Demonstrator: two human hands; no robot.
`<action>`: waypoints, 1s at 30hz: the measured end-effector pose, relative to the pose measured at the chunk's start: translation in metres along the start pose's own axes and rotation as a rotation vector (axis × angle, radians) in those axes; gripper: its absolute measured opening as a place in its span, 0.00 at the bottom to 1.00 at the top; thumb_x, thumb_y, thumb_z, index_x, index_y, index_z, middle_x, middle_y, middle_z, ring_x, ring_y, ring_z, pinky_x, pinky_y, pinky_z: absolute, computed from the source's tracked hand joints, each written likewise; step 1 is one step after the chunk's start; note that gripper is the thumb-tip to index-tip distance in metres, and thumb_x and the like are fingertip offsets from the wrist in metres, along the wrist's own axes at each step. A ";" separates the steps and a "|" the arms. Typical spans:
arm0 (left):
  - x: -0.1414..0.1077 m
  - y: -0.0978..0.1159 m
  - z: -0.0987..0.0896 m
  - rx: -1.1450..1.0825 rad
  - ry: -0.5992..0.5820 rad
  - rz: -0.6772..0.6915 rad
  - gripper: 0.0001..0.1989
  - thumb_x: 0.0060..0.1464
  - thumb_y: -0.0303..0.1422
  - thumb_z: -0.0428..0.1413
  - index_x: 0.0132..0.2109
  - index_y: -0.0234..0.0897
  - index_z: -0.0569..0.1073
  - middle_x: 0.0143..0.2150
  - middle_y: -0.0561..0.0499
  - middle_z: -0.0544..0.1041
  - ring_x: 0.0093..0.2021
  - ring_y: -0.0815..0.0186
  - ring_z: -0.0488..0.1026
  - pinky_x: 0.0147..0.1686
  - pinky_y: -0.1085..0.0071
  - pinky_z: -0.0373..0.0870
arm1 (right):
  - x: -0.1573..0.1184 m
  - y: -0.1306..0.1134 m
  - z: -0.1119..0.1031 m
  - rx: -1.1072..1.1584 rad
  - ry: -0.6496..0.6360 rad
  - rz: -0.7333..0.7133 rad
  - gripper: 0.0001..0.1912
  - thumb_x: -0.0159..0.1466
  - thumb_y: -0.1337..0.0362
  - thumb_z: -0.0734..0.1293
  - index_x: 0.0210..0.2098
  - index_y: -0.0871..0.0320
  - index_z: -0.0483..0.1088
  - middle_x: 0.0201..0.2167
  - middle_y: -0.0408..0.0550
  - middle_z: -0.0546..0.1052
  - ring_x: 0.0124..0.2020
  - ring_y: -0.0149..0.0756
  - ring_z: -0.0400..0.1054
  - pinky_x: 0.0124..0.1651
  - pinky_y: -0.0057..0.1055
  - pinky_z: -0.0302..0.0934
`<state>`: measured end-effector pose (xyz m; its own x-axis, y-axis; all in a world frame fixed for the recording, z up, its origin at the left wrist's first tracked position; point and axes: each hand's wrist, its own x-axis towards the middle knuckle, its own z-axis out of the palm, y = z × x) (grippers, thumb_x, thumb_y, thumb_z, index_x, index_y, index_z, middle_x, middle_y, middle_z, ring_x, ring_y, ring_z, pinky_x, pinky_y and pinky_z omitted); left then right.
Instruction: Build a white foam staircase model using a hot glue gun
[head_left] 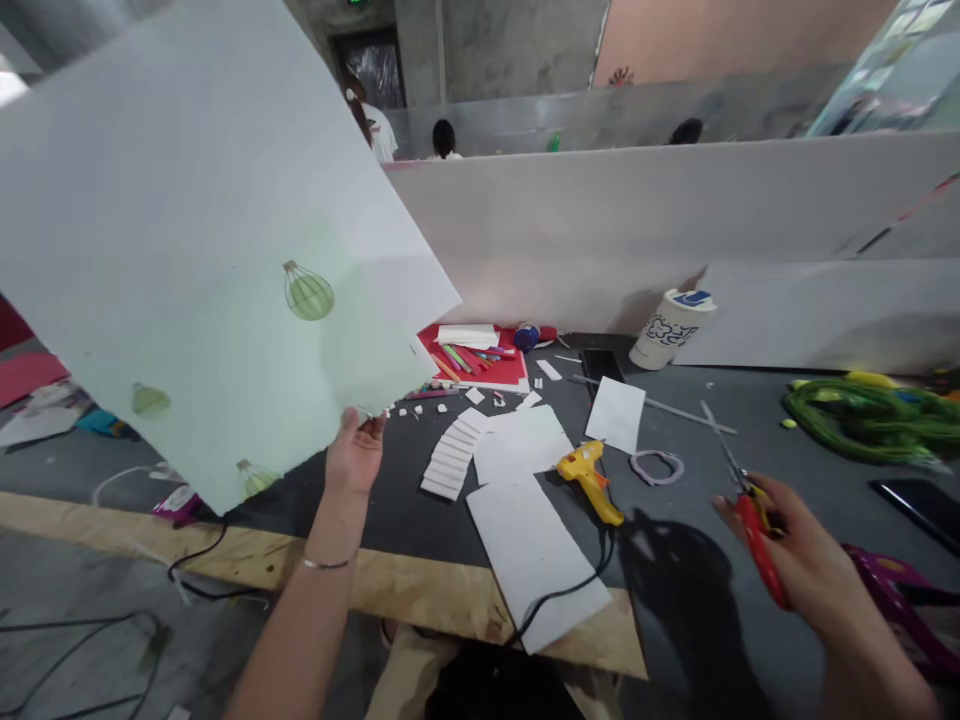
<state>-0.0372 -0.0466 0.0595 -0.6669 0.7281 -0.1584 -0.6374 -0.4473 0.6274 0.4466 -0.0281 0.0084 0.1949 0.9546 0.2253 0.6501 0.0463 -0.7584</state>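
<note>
My left hand (355, 453) pinches the lower edge of a large pale green-and-white sheet (225, 220) printed with green balloon shapes. The sheet is raised and tilted, filling the upper left of the view. At the right, my right hand (787, 540) holds scissors (757, 535) with red and yellow handles, their blades pointing up and left over the dark table. Between the hands lie white paper pieces (540, 560), a pleated white strip (454, 455) and a yellow glue gun (591, 482).
A white cup (670, 330) stands by the low partition (570, 240). Markers lie on red paper (510, 372). Green cord (862, 420), a phone (919, 512) and a lilac ring (657, 480) are at the right. The glue gun's black cable crosses the paper. People are beyond the partition.
</note>
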 end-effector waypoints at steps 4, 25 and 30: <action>-0.018 -0.005 0.000 0.025 -0.103 0.008 0.03 0.55 0.28 0.63 0.34 0.38 0.77 0.31 0.54 0.82 0.32 0.69 0.79 0.36 0.72 0.78 | -0.021 -0.058 0.009 0.461 -0.237 -0.034 0.27 0.56 0.44 0.71 0.50 0.48 0.66 0.34 0.46 0.74 0.29 0.37 0.69 0.29 0.32 0.66; -0.088 -0.004 0.021 0.027 -0.233 0.040 0.16 0.40 0.34 0.72 0.37 0.42 0.78 0.38 0.53 0.83 0.46 0.56 0.79 0.49 0.56 0.75 | -0.066 -0.176 0.087 0.401 -0.729 -0.305 0.20 0.63 0.50 0.67 0.48 0.54 0.61 0.32 0.41 0.66 0.32 0.35 0.61 0.37 0.32 0.60; -0.080 0.011 0.014 0.073 -0.227 0.008 0.11 0.42 0.29 0.70 0.34 0.41 0.77 0.33 0.53 0.82 0.43 0.59 0.79 0.46 0.60 0.76 | -0.051 -0.157 0.066 0.473 -0.810 -0.279 0.28 0.62 0.44 0.66 0.53 0.54 0.64 0.34 0.44 0.67 0.33 0.35 0.62 0.36 0.31 0.59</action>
<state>0.0143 -0.1023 0.0893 -0.5631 0.8262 0.0173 -0.5970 -0.4212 0.6827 0.2859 -0.0647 0.0751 -0.5997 0.7962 0.0800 0.2001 0.2460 -0.9484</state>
